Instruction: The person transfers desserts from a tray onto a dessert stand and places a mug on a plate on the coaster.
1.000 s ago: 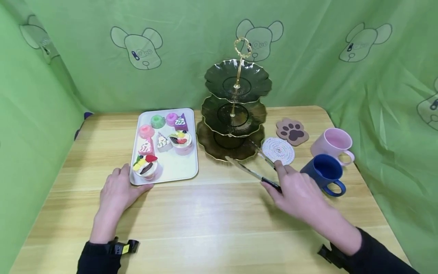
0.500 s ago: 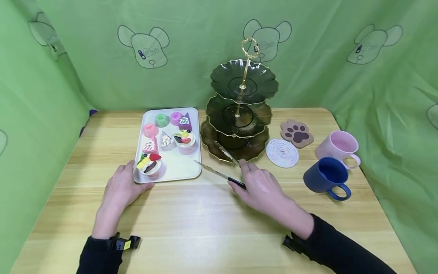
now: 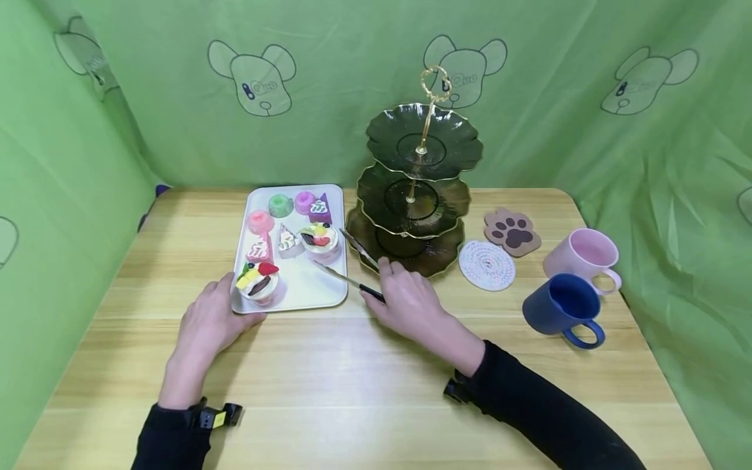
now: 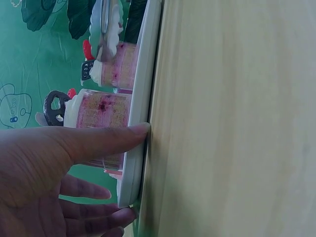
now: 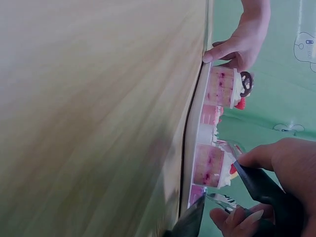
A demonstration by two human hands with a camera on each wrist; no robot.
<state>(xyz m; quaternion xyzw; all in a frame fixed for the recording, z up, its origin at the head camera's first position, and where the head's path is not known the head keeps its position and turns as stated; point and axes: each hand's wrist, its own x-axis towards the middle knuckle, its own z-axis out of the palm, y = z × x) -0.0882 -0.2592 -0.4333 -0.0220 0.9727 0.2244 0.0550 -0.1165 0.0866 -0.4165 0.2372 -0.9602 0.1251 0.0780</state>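
Wooden table (image 3: 352, 391), tongs (image 3: 352, 282) — slanting forward-left, toward tray (image 3: 308, 291)

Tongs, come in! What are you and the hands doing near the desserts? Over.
Left hand holding corner of white tray. Right hand gripping tongs, tips spread beside right-hand dessert cup. Cup on tray. Nothing seen blocking.

creased green cloth (image 3: 352, 39) printed with animal heads (image 3: 262, 88) hangs behind a wood-grained table (image 3: 341, 405).

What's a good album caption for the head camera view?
Left hand grips a white tray of desserts; right hand holds open tongs near a three-tiered serving stand.
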